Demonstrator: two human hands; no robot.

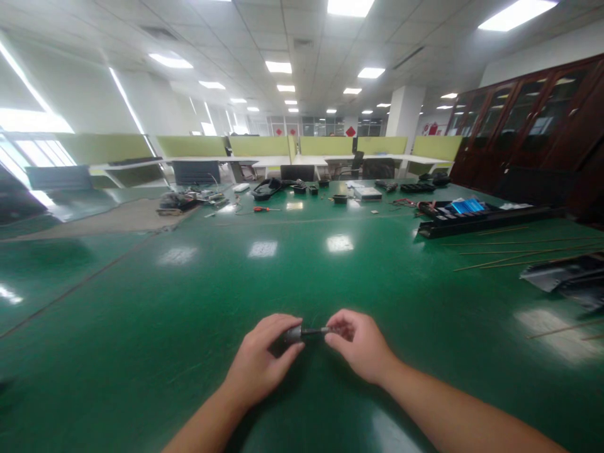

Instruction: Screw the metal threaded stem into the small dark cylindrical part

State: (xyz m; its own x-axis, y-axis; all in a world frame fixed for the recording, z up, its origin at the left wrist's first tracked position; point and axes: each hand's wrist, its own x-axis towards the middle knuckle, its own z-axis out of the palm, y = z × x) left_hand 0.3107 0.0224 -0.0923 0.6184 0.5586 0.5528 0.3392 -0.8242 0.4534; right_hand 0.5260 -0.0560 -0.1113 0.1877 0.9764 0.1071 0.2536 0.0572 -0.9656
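Observation:
My left hand (264, 353) grips a short grey cylinder (293, 334) between thumb and fingers, just above the green tabletop. From the cylinder a thin dark shaft (313, 331) runs level to the right, so the whole looks like a small motor with a long shaft. My right hand (361, 343) pinches the far end of that shaft between thumb and fingertips. The fingers hide the shaft's tip and part of the cylinder. Its exact kind is too small and blurred to make out.
Across the green table (236, 270), an orange screwdriver (262, 209) and several black parts lie toward the back. At right are a long black channel (472, 222), a blue packet (467, 206) and thin rods (500, 258). Brown sheet (117, 217) covers the left.

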